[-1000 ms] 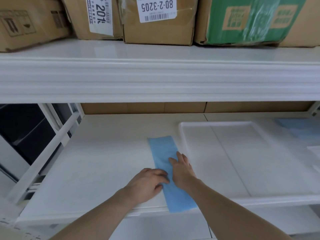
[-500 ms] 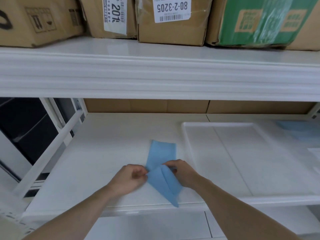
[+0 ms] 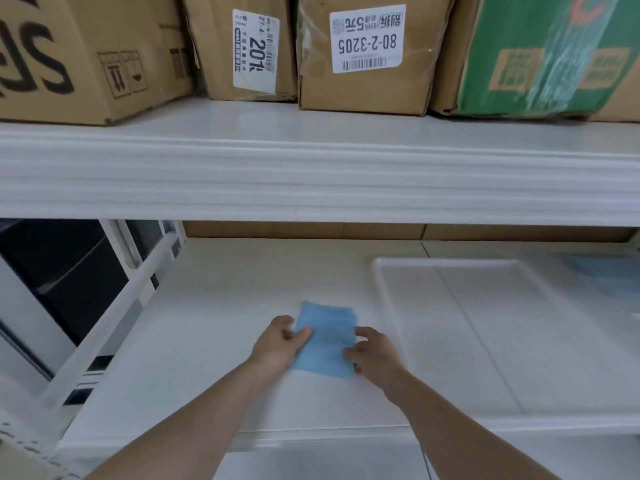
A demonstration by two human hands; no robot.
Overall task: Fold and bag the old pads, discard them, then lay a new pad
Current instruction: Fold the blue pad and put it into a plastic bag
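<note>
A blue pad (image 3: 327, 344) lies folded into a small rectangle on the white lower shelf (image 3: 207, 323), near its front edge. My left hand (image 3: 277, 344) holds the pad's left edge, with the thumb on top of it. My right hand (image 3: 375, 355) holds the right edge with curled fingers. The frame is a little blurred around both hands.
A shallow white tray (image 3: 381, 271) sits just right of the pad. Something pale blue (image 3: 602, 275) lies at the far right. The upper shelf (image 3: 311, 174) overhangs, loaded with cardboard boxes (image 3: 363, 57). A white frame bar (image 3: 114, 317) slants at the left.
The long blue strip has been folded over on itself into a short rectangle. Both hands lifted its near end, carried it away from me, and now sit at the pad's two sides.
</note>
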